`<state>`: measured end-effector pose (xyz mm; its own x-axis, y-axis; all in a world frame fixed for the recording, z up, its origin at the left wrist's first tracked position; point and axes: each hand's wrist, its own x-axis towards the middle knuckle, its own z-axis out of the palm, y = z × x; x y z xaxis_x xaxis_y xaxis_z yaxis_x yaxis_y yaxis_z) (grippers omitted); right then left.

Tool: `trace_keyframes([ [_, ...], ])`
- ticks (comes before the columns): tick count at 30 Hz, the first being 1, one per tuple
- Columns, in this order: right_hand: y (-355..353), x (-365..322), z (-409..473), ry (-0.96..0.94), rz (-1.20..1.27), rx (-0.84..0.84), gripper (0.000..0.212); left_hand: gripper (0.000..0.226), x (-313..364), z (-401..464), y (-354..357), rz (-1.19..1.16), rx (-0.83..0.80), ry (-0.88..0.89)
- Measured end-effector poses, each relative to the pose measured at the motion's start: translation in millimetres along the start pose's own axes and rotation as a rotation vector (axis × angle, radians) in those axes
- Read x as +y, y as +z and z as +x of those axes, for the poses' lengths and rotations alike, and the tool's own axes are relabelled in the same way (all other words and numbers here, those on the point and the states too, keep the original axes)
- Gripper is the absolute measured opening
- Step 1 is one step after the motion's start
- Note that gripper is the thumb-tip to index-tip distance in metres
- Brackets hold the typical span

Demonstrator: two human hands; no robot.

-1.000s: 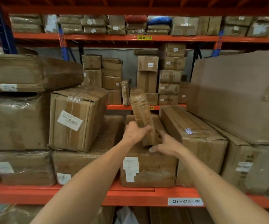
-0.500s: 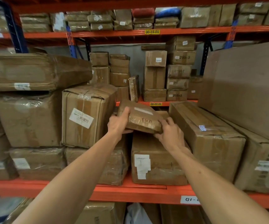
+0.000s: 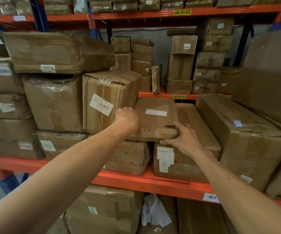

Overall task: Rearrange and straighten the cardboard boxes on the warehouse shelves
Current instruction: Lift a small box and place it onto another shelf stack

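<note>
1. The flat brown cardboard parcel with a white label (image 3: pixel 155 118) lies on top of the taped brown box with torn white stickers (image 3: pixel 185 159) on the orange shelf beam (image 3: pixel 146 180), overhanging leftward.
2. Its long axis runs front to back; both hands sit at its near end.
3. The left hand (image 3: pixel 128 118) is clenched at its left edge.
4. The right hand (image 3: pixel 182 139) clasps the near right corner.
5. The parcel looks creased and tape-wrapped, with faint handwriting on its front edge.
</note>
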<state>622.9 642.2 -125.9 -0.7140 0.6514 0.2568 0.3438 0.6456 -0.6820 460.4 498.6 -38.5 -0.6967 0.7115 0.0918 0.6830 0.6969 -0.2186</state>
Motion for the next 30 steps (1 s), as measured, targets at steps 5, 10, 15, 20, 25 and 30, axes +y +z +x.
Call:
trace_keyframes([
  [5, -18, -5, 10, 0.007, -0.151, -0.238, 0.097, 0.056, 12, 6, -21, 0.393, -0.134, 0.319],
  [10, -12, -1, 5, 0.011, -0.164, -0.224, 0.108, 0.084, -15, 14, 0, 0.204, -0.263, 0.323],
  [15, -4, -16, 5, -0.129, -0.156, 0.041, 0.079, 0.098, -8, 11, 34, 0.077, 0.051, 0.372],
  [20, -48, -43, 12, -0.272, -0.152, 0.203, 0.056, 0.076, 36, 7, 16, -0.293, 0.327, 0.349],
  [25, -70, -33, 2, -0.076, 0.228, 0.349, 0.09, 0.065, 47, 15, -25, -0.78, 0.553, 0.148],
  [30, -10, -40, -21, 0.116, 0.127, 0.04, 0.154, 0.059, 48, 22, -79, -1.651, 0.559, -0.359],
])
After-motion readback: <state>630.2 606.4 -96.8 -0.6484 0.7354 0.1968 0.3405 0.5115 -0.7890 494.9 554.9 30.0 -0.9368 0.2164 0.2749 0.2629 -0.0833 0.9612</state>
